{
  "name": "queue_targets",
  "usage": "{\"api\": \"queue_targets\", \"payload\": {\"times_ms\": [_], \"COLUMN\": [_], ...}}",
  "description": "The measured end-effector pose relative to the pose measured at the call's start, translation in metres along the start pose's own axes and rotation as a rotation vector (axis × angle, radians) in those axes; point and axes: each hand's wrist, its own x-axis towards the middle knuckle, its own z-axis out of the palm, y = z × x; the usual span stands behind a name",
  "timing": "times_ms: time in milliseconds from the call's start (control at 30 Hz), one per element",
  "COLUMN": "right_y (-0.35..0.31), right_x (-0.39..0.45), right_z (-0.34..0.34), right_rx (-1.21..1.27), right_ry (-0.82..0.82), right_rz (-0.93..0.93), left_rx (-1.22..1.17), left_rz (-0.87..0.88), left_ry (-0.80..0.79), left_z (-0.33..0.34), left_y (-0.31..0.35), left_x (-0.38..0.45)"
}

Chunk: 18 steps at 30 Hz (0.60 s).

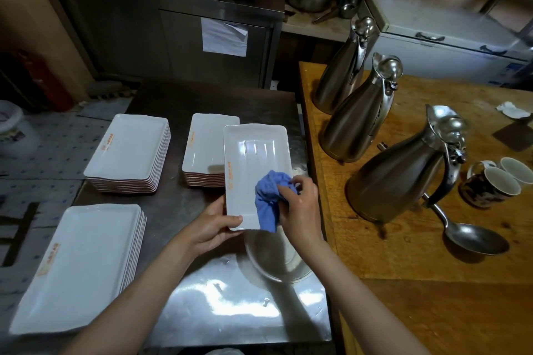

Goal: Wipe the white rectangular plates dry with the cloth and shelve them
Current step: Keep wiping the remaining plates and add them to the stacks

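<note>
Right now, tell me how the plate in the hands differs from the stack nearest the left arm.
The held plate is single, lifted and tilted, gripped by the left hand while the right hand rubs the blue cloth on it. The near-left stack is many plates lying flat, untouched. Both are white, rectangular, with orange print.

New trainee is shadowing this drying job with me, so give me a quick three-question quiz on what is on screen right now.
1. True or false: the right hand presses a blue cloth onto the held plate.
2. How many stacks of plates rest on the steel table?
3. Which hand grips the held plate's near edge: A) the left hand, B) the right hand, C) neither?

Key
1. True.
2. Three: the far left stack, the middle stack and the near stack.
3. A.
</note>
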Motion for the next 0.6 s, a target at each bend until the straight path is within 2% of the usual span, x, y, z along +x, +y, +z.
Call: {"api": "queue_targets", "payload": {"times_ms": [100, 367, 600], "right_y": [0.001, 0.006, 0.009], "right_x": [0.010, 0.036, 0.061], "right_z": [-0.003, -0.003, -0.008], "right_rx": [-0.018, -0.015, 0.062], "right_ry": [0.049, 0.075, 0.107], "right_rz": [-0.051, -0.039, 0.122], "left_rx": [0.028, 0.096, 0.175], "left_rz": [-0.008, -0.035, -0.095], "left_ry": [-0.001, -0.040, -0.111], "left_z": [-0.001, 0.000, -0.004], "left_y": [0.002, 0.004, 0.007], "left_x": [-0.002, -0.004, -0.008]}}
